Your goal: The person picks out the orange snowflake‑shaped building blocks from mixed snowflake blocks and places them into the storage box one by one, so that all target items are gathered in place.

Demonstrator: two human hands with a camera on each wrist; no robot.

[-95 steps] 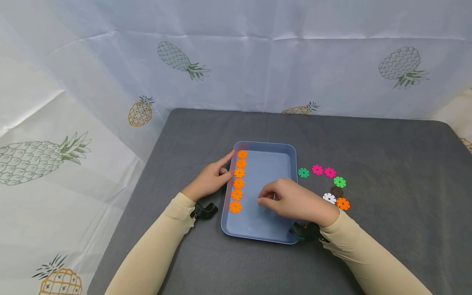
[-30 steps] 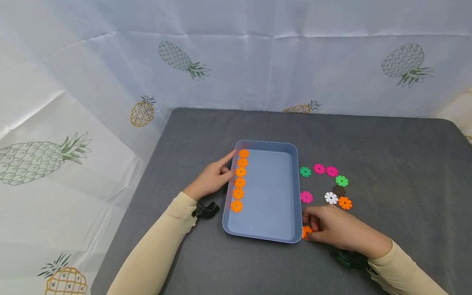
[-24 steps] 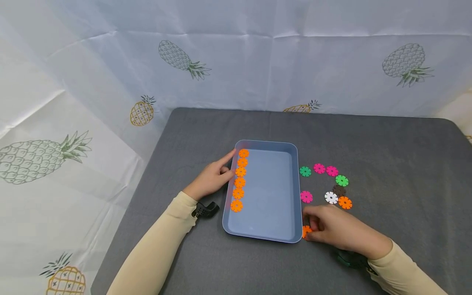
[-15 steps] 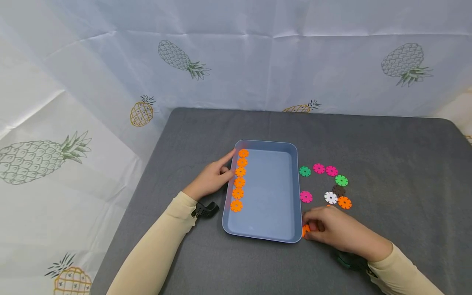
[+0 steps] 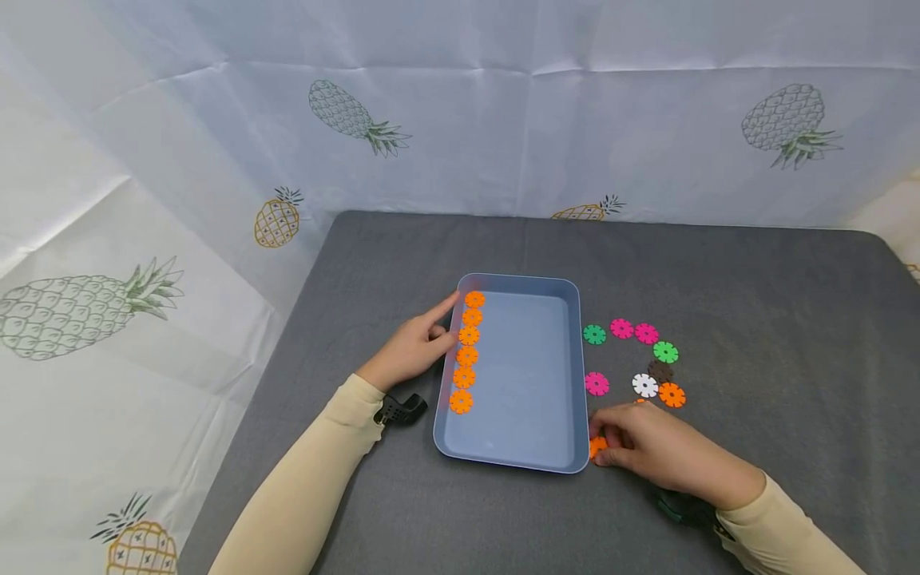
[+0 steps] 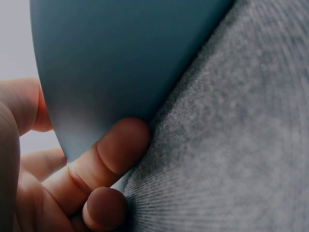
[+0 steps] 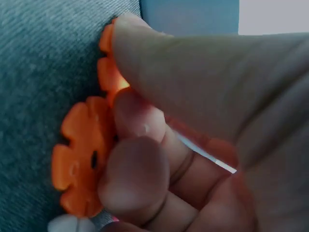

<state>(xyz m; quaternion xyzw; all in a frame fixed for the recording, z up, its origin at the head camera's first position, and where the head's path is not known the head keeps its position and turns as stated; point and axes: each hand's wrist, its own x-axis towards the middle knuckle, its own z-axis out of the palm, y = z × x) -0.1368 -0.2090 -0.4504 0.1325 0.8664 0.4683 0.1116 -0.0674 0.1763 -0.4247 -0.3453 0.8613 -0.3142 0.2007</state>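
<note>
Near the front right corner of the blue tray point(image 5: 521, 359), my right hand point(image 5: 657, 447) pinches an orange notched disc point(image 5: 597, 447) between thumb and fingers, low over the table. The right wrist view shows the thumb on that disc's edge and a second orange disc point(image 7: 79, 157) against the fingers. My left hand point(image 5: 410, 347) holds the tray's left wall, index finger stretched along the rim. In the left wrist view, fingertips press the wall's outer face point(image 6: 120, 58) while other digits pass behind the rim. Several orange discs point(image 5: 467, 355) form a column inside the tray's left side.
Right of the tray lie a pink disc point(image 5: 596, 384), a green disc point(image 5: 594, 335), two more pink ones point(image 5: 634, 331), a light green disc point(image 5: 665, 352), a brown disc point(image 5: 660, 371), a white disc point(image 5: 644, 386) and an orange one point(image 5: 672, 394). Grey cloth point(image 5: 776, 359) covers the table.
My right hand has moved from over the tray to its front right corner and taken hold of an orange disc, which has since shifted slightly. The left hand stays at the tray wall.
</note>
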